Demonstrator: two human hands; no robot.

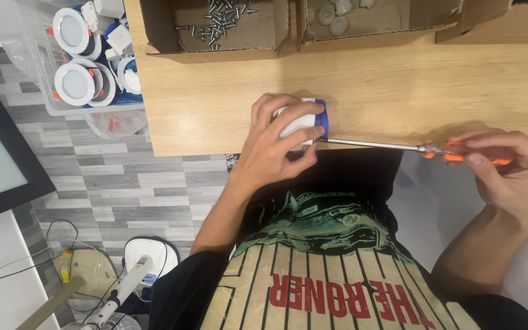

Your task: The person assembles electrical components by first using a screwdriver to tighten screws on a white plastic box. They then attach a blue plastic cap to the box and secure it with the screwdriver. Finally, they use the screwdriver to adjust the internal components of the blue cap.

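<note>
My left hand grips a small white housing with a blue rim at the near edge of a wooden table. My right hand holds the orange handle of a screwdriver. Its long metal shaft runs left, and the tip meets the blue-rimmed end of the housing. My fingers hide most of the housing.
A cardboard box with several loose screws and another with white round parts stand at the table's far side. A clear bin of white round lamps sits to the left over the grey floor. A fan base stands below.
</note>
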